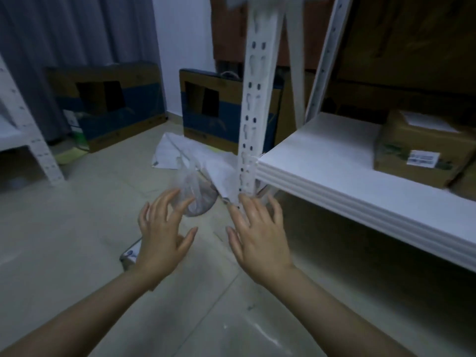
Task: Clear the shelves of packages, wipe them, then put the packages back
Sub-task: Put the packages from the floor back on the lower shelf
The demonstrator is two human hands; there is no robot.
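Both my hands reach forward over the floor with fingers spread. My left hand (164,228) is just short of a clear plastic bag (198,191) with something round and dark inside; its fingertips are at the bag's near side. My right hand (257,233) is beside the white shelf post (255,99), fingertips near a white mailer package (195,155) lying on the floor. Neither hand holds anything. The white shelf board (334,163) on the right carries a brown cardboard box (422,148) at its back.
Two dark blue and brown cartons (108,104) (219,112) lean against the far wall. Another white rack (28,140) stands at the left. A small box (130,256) lies on the floor under my left wrist. Brown cartons fill the upper right shelf.
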